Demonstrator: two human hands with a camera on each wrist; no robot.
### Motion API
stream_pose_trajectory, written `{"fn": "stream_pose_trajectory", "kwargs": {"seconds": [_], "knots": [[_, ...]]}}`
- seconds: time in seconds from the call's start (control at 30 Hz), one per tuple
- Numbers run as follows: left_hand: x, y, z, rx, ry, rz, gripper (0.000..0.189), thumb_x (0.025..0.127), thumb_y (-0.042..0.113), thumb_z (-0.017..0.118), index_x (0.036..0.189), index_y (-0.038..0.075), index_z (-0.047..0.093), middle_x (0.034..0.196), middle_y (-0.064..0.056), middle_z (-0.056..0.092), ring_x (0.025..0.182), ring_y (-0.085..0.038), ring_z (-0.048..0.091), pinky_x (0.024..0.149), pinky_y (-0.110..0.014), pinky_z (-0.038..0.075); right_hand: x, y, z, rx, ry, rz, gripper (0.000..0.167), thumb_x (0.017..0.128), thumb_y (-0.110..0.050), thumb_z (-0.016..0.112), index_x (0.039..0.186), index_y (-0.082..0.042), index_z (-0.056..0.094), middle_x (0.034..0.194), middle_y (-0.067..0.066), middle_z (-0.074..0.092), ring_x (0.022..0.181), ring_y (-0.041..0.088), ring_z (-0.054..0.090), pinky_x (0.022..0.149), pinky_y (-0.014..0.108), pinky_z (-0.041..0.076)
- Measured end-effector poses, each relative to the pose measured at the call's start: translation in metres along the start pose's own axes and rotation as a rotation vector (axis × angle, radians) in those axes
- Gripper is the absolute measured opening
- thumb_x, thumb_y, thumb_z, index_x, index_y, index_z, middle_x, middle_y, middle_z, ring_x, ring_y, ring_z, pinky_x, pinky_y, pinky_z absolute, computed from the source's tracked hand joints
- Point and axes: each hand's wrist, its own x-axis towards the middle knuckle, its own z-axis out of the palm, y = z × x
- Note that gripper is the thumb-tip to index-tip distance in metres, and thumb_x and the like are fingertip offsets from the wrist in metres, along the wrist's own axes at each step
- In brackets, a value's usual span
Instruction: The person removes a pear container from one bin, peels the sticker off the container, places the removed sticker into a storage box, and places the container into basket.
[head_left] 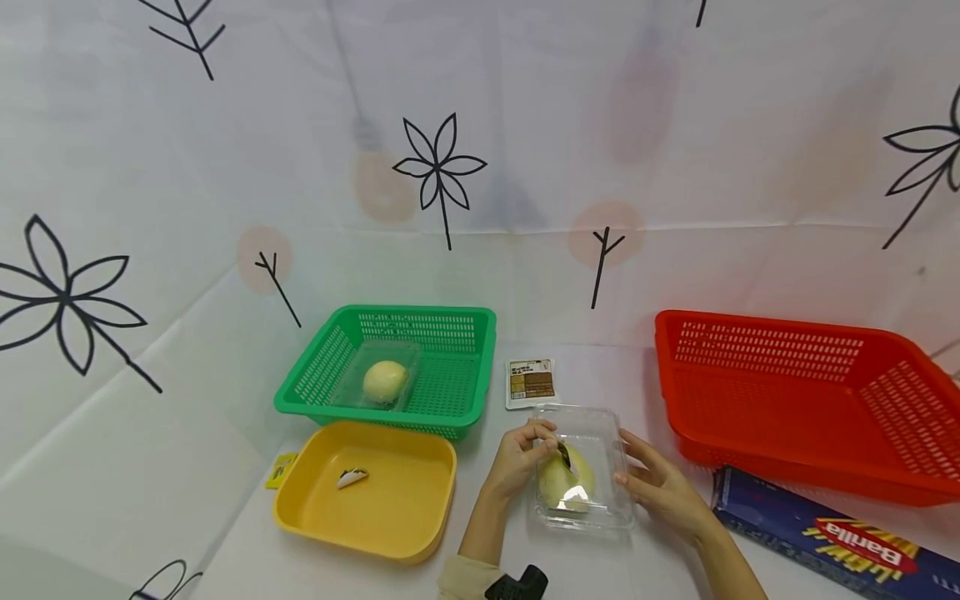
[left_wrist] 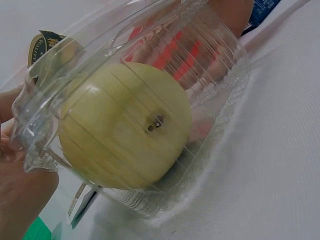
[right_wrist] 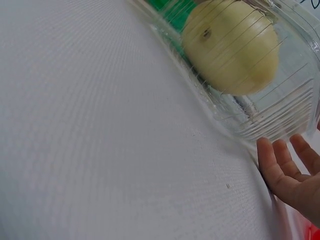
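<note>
A clear plastic box (head_left: 621, 508) stands on the white table between my hands, with a round pale yellow-green fruit (left_wrist: 125, 125) inside. The fruit's small brown blossom end faces the left wrist camera. At the box's upper left, my left hand (head_left: 519, 460) pinches a dark green and gold sticker (left_wrist: 44, 46) between thumb and forefinger, over the lid. Part of the sticker's lettering reads "QUALITY". My right hand (head_left: 663, 490) rests its spread, slightly bent fingertips (right_wrist: 265, 146) against the box's right side.
Left of my hands, a yellow tray (head_left: 360, 533) holds another small curled sticker (head_left: 352, 477). Behind it, a green basket (head_left: 457, 392) holds a second boxed fruit (head_left: 386, 382). A printed packet (head_left: 531, 383) lies beyond my box. A red basket (head_left: 772, 417) and blue Barilla box (head_left: 787, 521) are rightward.
</note>
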Motion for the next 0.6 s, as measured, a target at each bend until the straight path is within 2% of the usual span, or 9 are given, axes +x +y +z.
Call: {"fn": "stream_pose_trajectory", "kwargs": {"seconds": [0.17,0.27,0.43,0.5,0.6], "knots": [[0.0002,0.0011,0.0000,-0.016,0.004,-0.006,0.020,0.084,-0.010,0.056,0.087,-0.029,0.048,0.103,-0.030,0.052,0.107,-0.015,0.048,0.111,-0.038,0.018,-0.0005,0.0008,0.0006,0.014,-0.007,-0.019,0.070,0.090,-0.008,0.058,0.147,0.002,0.019,0.142,0.034,0.026,0.121,0.052,0.039,0.083,0.031,0.051],[0.0002,0.0012,-0.0004,-0.027,0.008,-0.008,0.020,0.084,-0.011,0.055,0.088,-0.030,0.048,0.100,-0.021,0.055,0.107,-0.014,0.048,0.113,-0.041,0.013,-0.0009,0.0009,0.0009,0.015,-0.012,-0.029,0.070,0.090,-0.007,0.058,0.147,0.003,0.019,0.142,0.035,0.026,0.120,0.052,0.040,0.081,0.028,0.051],[0.0001,0.0004,-0.0006,-0.082,0.006,-0.024,0.026,0.087,-0.008,0.055,0.089,-0.032,0.044,0.096,-0.002,0.054,0.104,-0.012,0.048,0.105,-0.031,0.028,-0.0015,0.0005,0.0013,0.025,-0.016,-0.041,0.069,0.090,-0.005,0.058,0.146,0.004,0.019,0.141,0.036,0.025,0.119,0.050,0.041,0.080,0.027,0.051],[0.0000,0.0005,-0.0006,-0.098,0.004,-0.026,0.028,0.087,-0.008,0.055,0.090,-0.032,0.042,0.095,0.000,0.053,0.102,-0.012,0.048,0.100,-0.027,0.033,-0.0017,0.0003,0.0013,0.032,-0.019,-0.045,0.069,0.090,-0.004,0.057,0.146,0.005,0.018,0.141,0.036,0.024,0.119,0.050,0.040,0.080,0.027,0.051],[-0.0003,0.0013,-0.0006,-0.104,0.001,-0.019,0.028,0.086,-0.009,0.056,0.090,-0.033,0.041,0.094,0.002,0.053,0.101,-0.011,0.048,0.098,-0.024,0.034,-0.0020,0.0002,0.0010,0.031,-0.022,-0.045,0.069,0.090,-0.005,0.057,0.146,0.005,0.018,0.141,0.036,0.024,0.120,0.052,0.038,0.080,0.027,0.051]]}}
